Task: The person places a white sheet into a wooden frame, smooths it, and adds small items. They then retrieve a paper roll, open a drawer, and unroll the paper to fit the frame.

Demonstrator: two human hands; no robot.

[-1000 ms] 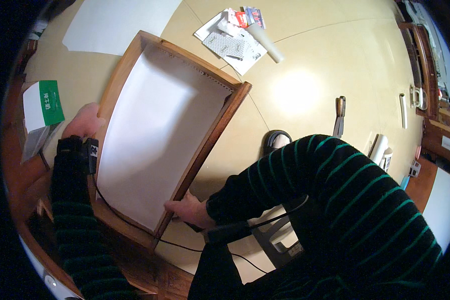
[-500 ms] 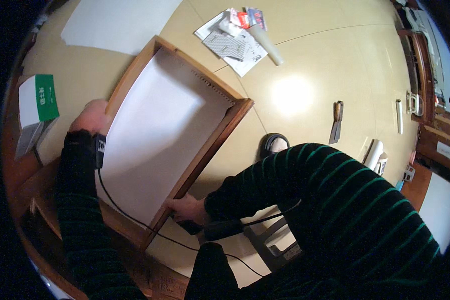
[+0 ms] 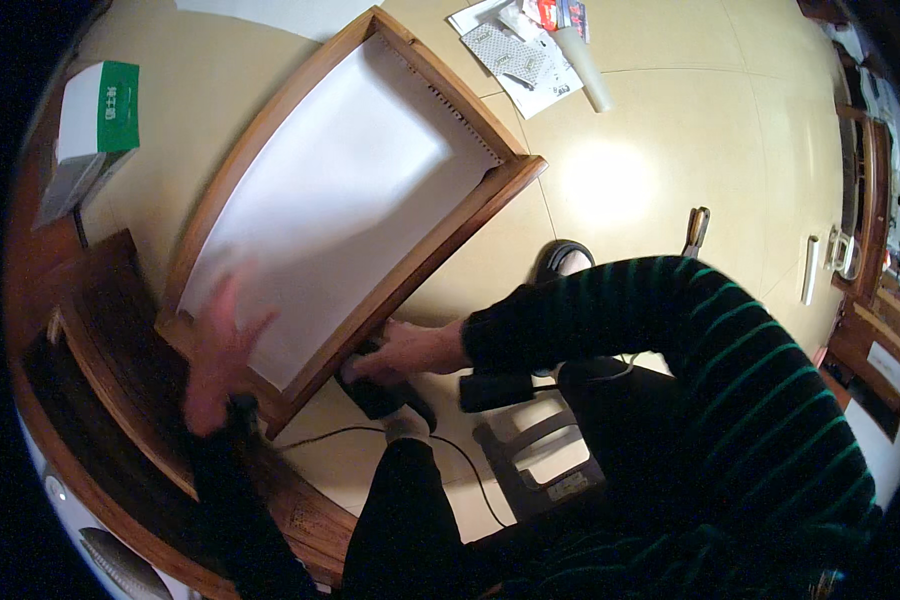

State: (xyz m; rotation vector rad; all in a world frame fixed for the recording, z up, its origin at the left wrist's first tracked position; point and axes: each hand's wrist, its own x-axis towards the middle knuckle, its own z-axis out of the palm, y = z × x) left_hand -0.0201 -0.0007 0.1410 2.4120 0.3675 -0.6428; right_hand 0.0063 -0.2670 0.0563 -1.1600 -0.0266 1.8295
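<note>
A wooden drawer (image 3: 428, 262) with a white paper lining (image 3: 340, 180) lies at a slant before me on the floor. Over its near left corner my left hand (image 3: 222, 345) is raised, blurred by motion, with fingers apart and nothing in them. My right hand (image 3: 415, 352) is at the drawer's near right wall, its fingers curled against the lower side of the wood; the fingertips are partly hidden. My slippered foot (image 3: 375, 395) is just below that hand. A thin black cable (image 3: 460, 470) loops across the floor near my leg.
A curved brown wooden cabinet (image 3: 120, 340) stands close at the left, beside a white and green box (image 3: 100, 120). Papers (image 3: 530, 70) with a pale roll (image 3: 582, 68) lie at the back. A scraper (image 3: 696, 230) is on the floor (image 3: 660, 130), and a dark stool (image 3: 540, 460) is near me.
My left hand has let go of the drawer's left wall and come back over its near end. The right hand has slid a little farther along the right wall. The whole view has shifted.
</note>
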